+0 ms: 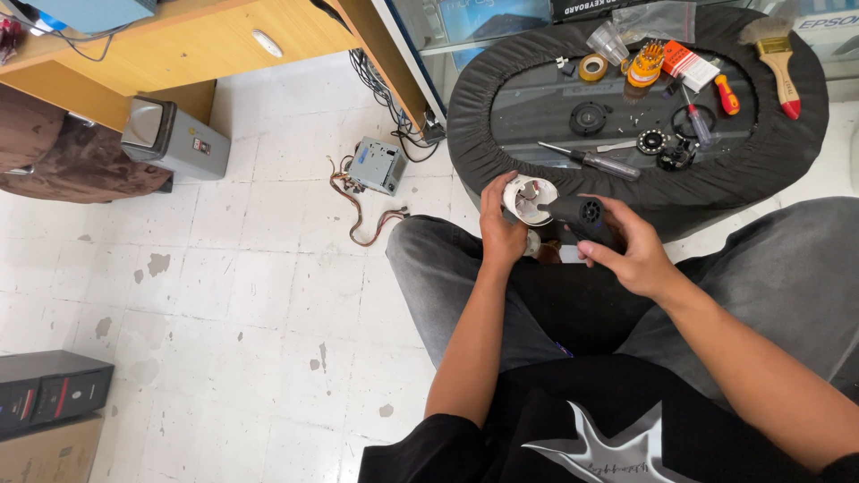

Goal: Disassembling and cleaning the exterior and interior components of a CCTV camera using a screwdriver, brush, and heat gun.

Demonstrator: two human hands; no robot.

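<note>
Seated person, hands over the lap at the near edge of an oval black cloth-rimmed bench.

Left hand wraps a round white plastic housing, open end up. Right hand is closed round a dark grey cylindrical motor-like part, its end at the housing's 3 o'clock rim, touching.

Judged step: working the dark part at the housing's mouth; whether seating or pulling it, cannot tell. The next move seems to call for a firm left grip and a straight line between the two parts.

On the bench at 12 o'clock: clear-handled screwdriver, wooden paintbrush, yellow tape roll.
</note>
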